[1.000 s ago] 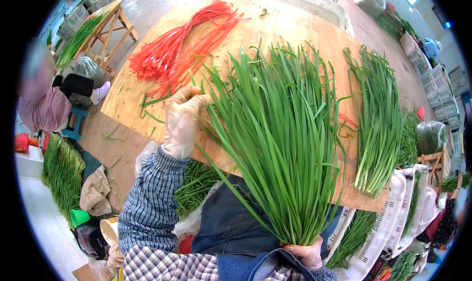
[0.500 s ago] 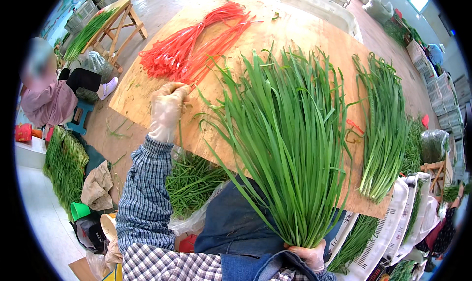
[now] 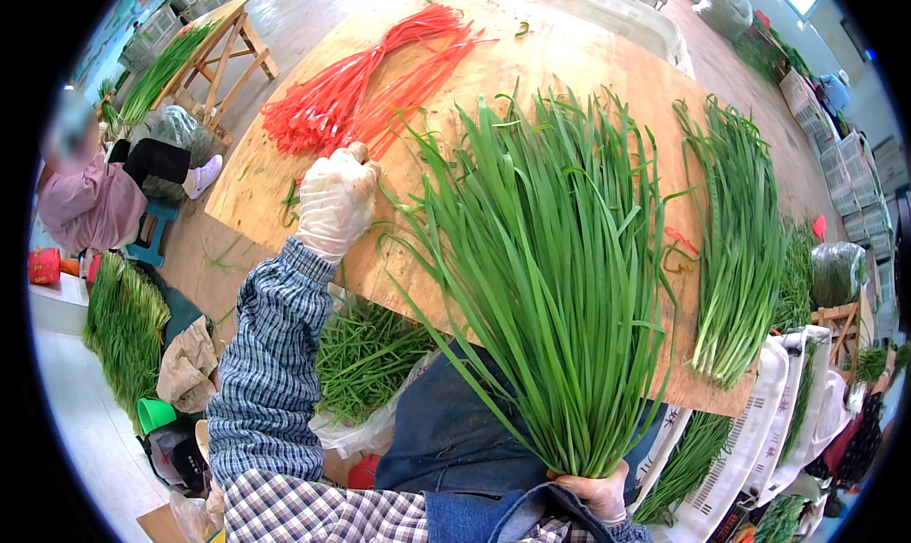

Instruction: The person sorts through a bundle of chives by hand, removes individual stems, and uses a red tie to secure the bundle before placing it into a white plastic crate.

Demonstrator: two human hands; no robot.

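My right hand [image 3: 595, 495] is closed around the pale lower ends of a large bunch of garlic chives [image 3: 560, 287]. The leaves fan out away from me over the wooden board. My left hand [image 3: 338, 201], in a thin whitish glove, is curled at the near ends of the red plastic ties [image 3: 318, 111]. Its fingertips touch or nearly touch them; whatever they pinch is hidden. A second bunch of garlic chives [image 3: 735, 249] lies on the board's right side. Between the two bunches sits a small loose red tie [image 3: 681, 241].
The wooden board [image 3: 560, 54] slopes across in front of me. Below it, at my knees, a plastic bag [image 3: 356, 437] holds loose greens. White crates [image 3: 740, 467] with more chives stand at right. A person [image 3: 95, 187] sits at left beside a green heap [image 3: 123, 325].
My left hand has turned so its back shows, and its fingertips have shifted slightly farther away along the near ends of the red ties. My right hand keeps its grip on the chives.
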